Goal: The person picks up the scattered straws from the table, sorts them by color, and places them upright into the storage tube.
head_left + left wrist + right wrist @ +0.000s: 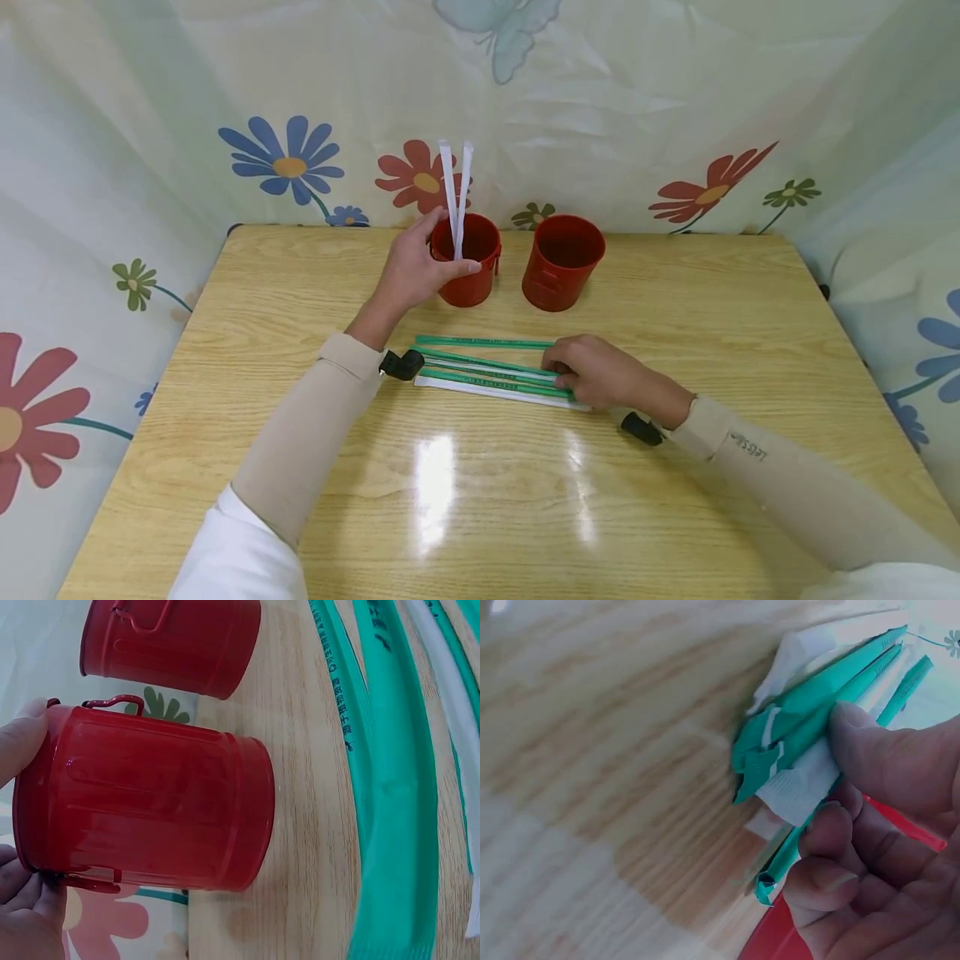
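Observation:
My left hand [415, 263] grips the rim of the left small red bucket [467, 290], thumb and fingers on opposite sides. Two white paper-wrapped straws [467, 179] stand inside it, leaning and sticking up above the rim. On the table in front, several green-wrapped straws [483, 342] and white ones lie side by side in a loose row. At the right end of this row is my right hand [600, 372]. In the right wrist view its thumb and curled fingers pinch a white wrapped straw [802, 784] lying between green ones. The fingers partly hide the straw ends.
A second red bucket [561, 279] stands to the right of the first, its inside dark. Both are near the back edge of the wooden table [300, 467]. Behind hangs a flower-printed curtain [600, 108].

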{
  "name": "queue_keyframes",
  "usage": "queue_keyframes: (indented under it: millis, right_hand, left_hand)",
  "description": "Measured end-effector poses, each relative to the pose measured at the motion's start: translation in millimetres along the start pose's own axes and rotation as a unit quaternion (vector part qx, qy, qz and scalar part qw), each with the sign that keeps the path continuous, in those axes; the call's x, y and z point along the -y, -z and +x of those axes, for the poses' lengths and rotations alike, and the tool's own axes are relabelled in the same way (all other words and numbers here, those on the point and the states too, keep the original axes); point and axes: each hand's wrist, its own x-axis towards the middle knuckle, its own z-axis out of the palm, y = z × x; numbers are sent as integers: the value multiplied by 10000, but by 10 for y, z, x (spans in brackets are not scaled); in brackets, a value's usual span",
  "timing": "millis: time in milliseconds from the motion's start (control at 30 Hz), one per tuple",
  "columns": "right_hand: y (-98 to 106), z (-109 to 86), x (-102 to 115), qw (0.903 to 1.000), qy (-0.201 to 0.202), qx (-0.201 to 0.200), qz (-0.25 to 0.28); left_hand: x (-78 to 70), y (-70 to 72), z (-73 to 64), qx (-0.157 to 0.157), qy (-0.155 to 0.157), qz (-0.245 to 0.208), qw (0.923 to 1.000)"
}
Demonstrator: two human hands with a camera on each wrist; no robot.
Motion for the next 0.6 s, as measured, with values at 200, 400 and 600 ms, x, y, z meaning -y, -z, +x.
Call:
queue_keyframes:
  millis: [200, 400, 600]
  right_hand:
    - [-3, 23, 24, 9977, 289, -438, -435]
    - [-52, 78, 23, 9901, 645, -644, -1069]
    - [-31, 113, 123, 9788, 566, -143, -1962]
  left_hand:
    - [10, -1, 8, 1, 31, 125, 9999]
    - [9, 1, 18, 13, 51, 124, 9999]
    - [4, 4, 15, 7, 8, 196, 9998]
